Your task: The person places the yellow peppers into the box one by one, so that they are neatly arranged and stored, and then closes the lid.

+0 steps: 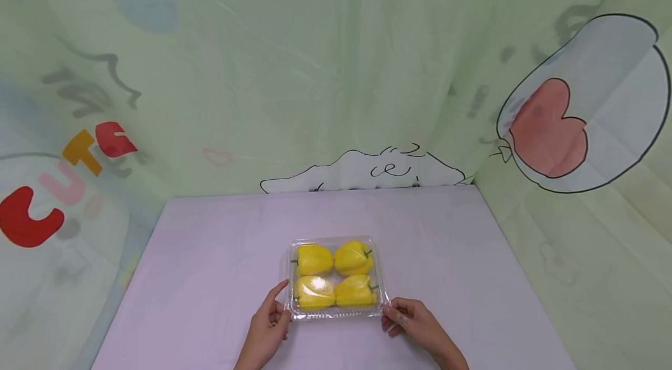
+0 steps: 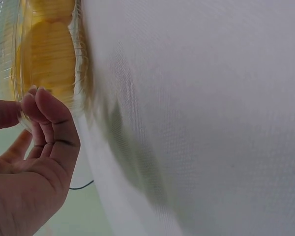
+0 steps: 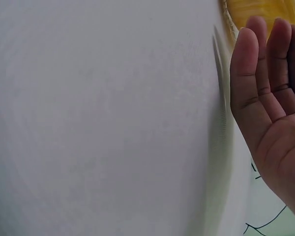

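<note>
A clear plastic clamshell box (image 1: 338, 316) lies near the front of the table with its lid down. Inside it sit several yellow bell peppers (image 1: 315, 292) with green stems, in two rows. My left hand (image 1: 269, 323) pinches the box's near left corner, its index finger reaching up along the left side. In the left wrist view the thumb and fingertips (image 2: 44, 101) meet at the box's rim. At the near right corner, my right hand (image 1: 415, 323) grips the edge with the thumb on top and the other fingers lower. The right wrist view shows its fingers (image 3: 246, 64) beside the box, thumb hidden.
A pale cloth-covered table (image 1: 220, 253) spreads around the box. Light green printed curtains (image 1: 336, 78) hang along its back and both sides, with a balloon drawing (image 1: 619, 101) on the right.
</note>
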The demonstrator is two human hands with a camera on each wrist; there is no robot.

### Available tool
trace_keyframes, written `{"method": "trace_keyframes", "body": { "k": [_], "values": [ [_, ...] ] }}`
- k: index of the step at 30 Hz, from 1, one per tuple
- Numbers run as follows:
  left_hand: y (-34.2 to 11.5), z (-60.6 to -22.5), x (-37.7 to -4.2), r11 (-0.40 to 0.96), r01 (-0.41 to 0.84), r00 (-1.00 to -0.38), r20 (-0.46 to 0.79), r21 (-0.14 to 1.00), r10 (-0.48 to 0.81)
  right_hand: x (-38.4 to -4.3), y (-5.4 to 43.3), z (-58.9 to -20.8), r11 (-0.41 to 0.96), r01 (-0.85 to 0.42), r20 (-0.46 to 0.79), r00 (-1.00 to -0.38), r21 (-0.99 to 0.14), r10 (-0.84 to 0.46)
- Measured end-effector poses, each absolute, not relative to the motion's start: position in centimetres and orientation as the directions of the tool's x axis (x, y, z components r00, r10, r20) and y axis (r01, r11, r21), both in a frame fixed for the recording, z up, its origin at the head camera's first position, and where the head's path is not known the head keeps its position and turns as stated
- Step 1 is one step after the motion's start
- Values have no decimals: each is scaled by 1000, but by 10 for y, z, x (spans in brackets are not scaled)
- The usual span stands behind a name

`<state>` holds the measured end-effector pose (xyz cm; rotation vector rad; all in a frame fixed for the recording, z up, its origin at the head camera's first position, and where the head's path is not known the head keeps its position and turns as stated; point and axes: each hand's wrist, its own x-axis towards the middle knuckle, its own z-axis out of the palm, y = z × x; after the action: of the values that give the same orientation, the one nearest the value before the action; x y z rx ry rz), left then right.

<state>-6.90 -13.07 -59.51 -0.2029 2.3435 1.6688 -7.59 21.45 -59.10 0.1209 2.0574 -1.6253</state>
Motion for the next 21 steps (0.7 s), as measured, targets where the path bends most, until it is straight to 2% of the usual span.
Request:
{"method": "trace_keyframes", "body": {
  "k": [21],
  "values": [
    [-132, -597, -72, 245, -269, -957, -286, 931, 38, -77, 217, -600, 254, 385, -442, -867, -888, -230]
  ]
}}
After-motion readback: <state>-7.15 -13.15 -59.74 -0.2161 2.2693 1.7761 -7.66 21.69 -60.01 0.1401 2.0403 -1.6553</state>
